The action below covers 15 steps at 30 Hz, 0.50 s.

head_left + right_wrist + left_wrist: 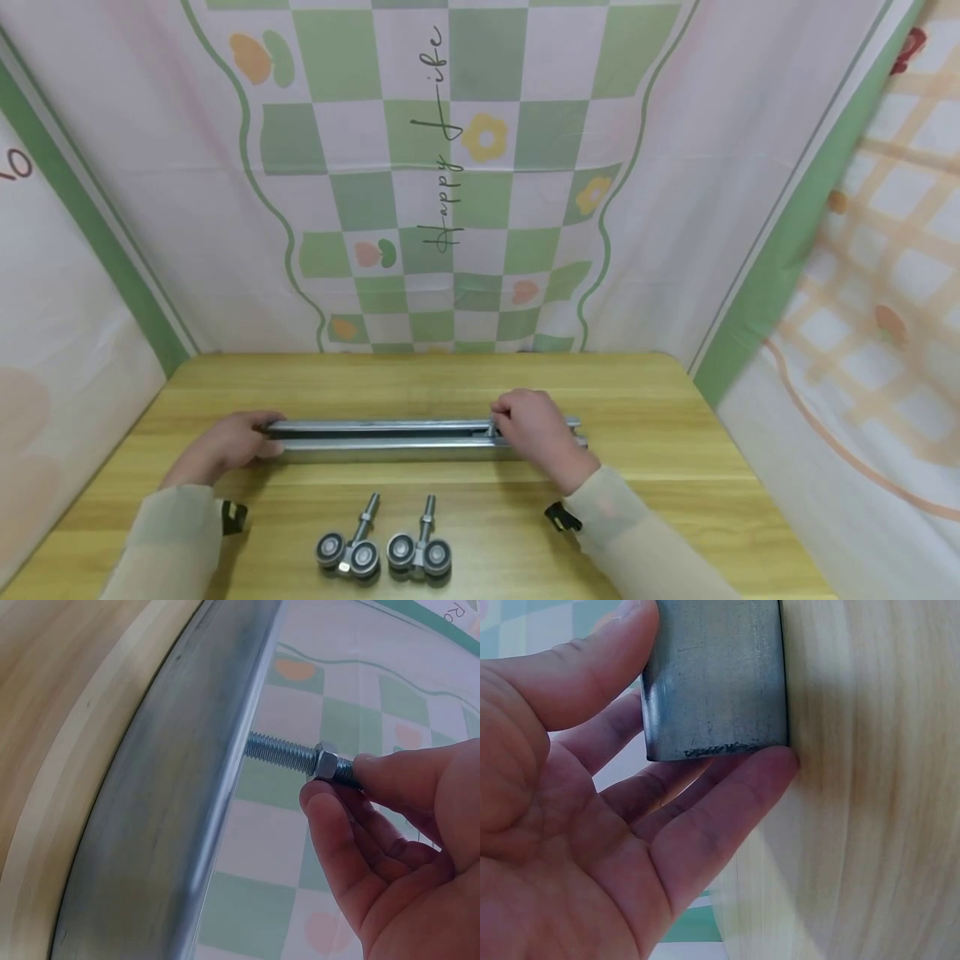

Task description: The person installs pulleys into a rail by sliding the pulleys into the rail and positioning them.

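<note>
A metal channel track [390,444] lies lengthwise on the table, its slot facing up. At its left end my left hand [234,442] holds the track, thumb along one edge and fingers around the end; the left wrist view shows the thumb [592,671] against the metal side [716,682]. Near the right end, my right hand [536,433] pinches the tip of a threaded bolt [281,752] with a hex nut [324,762] on it. The bolt stands up out of the track's slot; what it joins inside is mostly hidden. Thumb and fingertips meet just beyond the nut.
Two roller hangers, a left one [347,557] and a right one [420,556], lie in front of the track with their bolts pointing away. The wooden table [637,533] ends at a patterned cloth backdrop [480,200], with cloth on both sides.
</note>
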Motion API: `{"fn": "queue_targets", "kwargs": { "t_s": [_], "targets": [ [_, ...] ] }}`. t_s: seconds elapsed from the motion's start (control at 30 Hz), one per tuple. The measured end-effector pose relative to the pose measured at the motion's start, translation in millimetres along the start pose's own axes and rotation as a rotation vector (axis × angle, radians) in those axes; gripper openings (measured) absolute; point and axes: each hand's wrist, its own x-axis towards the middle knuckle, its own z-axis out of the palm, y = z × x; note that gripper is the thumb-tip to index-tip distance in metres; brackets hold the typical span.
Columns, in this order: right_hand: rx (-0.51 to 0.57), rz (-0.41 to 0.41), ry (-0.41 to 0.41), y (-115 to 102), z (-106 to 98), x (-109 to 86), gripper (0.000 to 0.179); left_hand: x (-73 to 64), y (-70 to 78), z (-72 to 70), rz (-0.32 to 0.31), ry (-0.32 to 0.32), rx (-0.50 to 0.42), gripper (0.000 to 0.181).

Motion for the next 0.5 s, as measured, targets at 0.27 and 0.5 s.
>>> {"fn": "queue_targets", "kwargs": {
  "t_s": [0.27, 0.5],
  "targets": [
    [-0.005, -0.079, 0.016, -12, 9, 8.1, 0.01, 0.8, -0.8, -0.3, -0.003, -0.004, -0.001, 0.06],
    [-0.021, -0.122, -0.003, -25, 16, 15.5, 0.011, 1.0, 0.2, -0.4, -0.009, -0.004, 0.004, 0.061]
  ]
}}
